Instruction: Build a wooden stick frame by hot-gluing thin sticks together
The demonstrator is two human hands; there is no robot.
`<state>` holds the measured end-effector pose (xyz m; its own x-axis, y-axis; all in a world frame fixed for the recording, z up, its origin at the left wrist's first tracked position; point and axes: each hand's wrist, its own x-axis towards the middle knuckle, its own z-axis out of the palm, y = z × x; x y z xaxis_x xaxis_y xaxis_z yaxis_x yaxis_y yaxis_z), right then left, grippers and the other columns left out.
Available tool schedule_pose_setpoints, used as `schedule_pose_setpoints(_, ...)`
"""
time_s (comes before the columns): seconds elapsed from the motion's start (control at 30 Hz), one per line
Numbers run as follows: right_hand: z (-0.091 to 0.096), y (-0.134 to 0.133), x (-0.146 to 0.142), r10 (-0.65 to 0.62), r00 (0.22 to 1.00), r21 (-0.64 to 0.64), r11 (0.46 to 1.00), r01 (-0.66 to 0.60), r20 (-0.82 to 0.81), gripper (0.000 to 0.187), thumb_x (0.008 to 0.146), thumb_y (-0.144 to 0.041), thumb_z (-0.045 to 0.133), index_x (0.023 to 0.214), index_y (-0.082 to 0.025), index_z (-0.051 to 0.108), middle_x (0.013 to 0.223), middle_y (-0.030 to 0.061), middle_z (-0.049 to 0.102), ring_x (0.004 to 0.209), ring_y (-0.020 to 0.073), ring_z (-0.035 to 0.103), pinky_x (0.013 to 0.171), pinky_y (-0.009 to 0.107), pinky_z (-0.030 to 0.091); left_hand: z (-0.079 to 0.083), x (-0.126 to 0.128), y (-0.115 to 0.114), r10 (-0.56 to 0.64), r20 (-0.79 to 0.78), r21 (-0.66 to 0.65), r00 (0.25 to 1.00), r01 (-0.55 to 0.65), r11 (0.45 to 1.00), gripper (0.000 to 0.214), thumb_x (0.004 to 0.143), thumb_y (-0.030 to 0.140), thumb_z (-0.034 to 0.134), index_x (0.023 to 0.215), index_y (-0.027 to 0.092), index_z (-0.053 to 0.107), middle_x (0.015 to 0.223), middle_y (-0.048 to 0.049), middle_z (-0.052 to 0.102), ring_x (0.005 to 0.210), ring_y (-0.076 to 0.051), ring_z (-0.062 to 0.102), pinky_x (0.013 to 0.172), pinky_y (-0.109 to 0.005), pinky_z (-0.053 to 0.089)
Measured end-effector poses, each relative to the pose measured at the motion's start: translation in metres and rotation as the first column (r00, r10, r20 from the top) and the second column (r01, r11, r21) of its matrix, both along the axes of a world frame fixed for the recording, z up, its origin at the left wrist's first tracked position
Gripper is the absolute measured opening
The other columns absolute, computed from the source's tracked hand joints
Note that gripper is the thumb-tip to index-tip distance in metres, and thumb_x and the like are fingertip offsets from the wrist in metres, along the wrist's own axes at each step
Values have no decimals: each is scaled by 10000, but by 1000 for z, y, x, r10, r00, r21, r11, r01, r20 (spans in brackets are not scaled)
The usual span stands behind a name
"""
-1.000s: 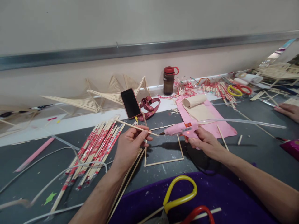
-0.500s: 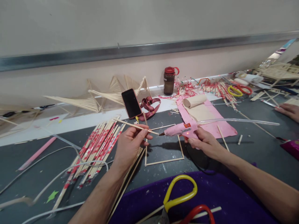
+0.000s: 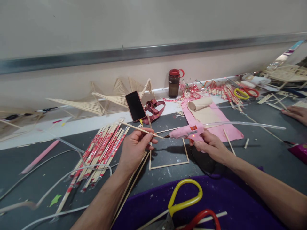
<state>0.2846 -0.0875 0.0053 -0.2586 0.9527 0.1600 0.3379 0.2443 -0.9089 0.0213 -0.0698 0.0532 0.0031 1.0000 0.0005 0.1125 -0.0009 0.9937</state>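
Between the fingers and thumb of my left hand (image 3: 138, 145) is a thin wooden chopstick (image 3: 134, 126), its near end pointing right. My right hand (image 3: 211, 143) is closed around the handle of a pink hot glue gun (image 3: 188, 132), which has a small orange light lit on its side. The gun's dark nozzle meets or almost meets the chopstick's end. A long clear glue stick (image 3: 244, 123) juts from the back of the gun. Below both hands, a square frame of sticks (image 3: 170, 165) lies on the dark table, partly hidden by my left hand and the gun.
Packed chopsticks (image 3: 96, 153) and a white cord (image 3: 72, 172) lie left. Scissors with yellow and red handles (image 3: 187, 209) rest near me on purple cloth (image 3: 144, 207). A phone (image 3: 135, 106), a bottle (image 3: 173, 83) and stick structures (image 3: 83, 105) stand behind. Another person's hand (image 3: 296, 113) is at right.
Both hands stay nearly where they were, with the chopstick end still at the nozzle. The whole view has shifted very slightly.
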Motion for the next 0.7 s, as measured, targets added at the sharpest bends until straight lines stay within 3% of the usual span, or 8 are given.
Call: schedule_pose_setpoints(0.7,-1,0,1,-10,998,53,999,7,56,215,867,-376,494,870,-165,533,720,-1,494,625,111,463,552,243,375,1,-1,0,15,16,-7,1000,-15,1000,271,744,348,658,921,145,626,788,-24,653,681,-142,644,526,-228,527)
